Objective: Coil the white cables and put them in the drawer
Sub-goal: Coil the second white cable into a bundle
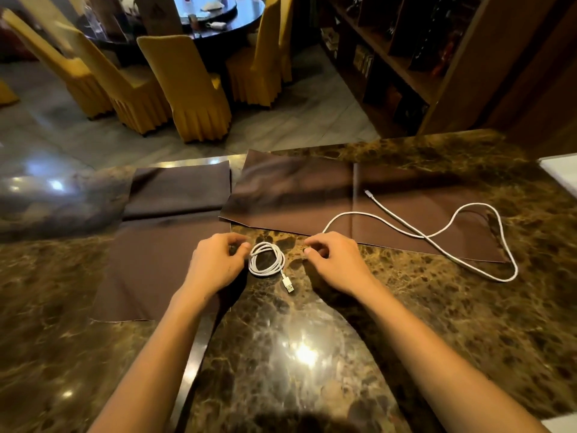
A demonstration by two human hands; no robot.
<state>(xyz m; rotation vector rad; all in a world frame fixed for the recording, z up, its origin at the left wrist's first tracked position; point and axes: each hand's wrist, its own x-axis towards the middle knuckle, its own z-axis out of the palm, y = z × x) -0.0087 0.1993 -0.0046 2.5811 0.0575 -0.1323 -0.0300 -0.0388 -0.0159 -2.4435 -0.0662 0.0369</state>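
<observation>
A white cable lies on the marble counter (312,354). Its USB end is wound into a small coil (266,259), with the plug (288,285) pointing toward me. My left hand (215,264) pinches the coil's left rim between thumb and forefinger. My right hand (335,260) is just right of the coil with its fingers curled. The loose run of cable (437,237) disappears under its knuckles. That run loops out to the right and ends in a small connector (367,192). No drawer is in view.
Brown cloths lie on the counter: one (312,195) beyond my hands, one (150,270) under my left hand, and a folded one (184,189) at back left. Beyond the counter stand yellow-covered chairs (187,89), a round dark table and wooden shelves (406,57).
</observation>
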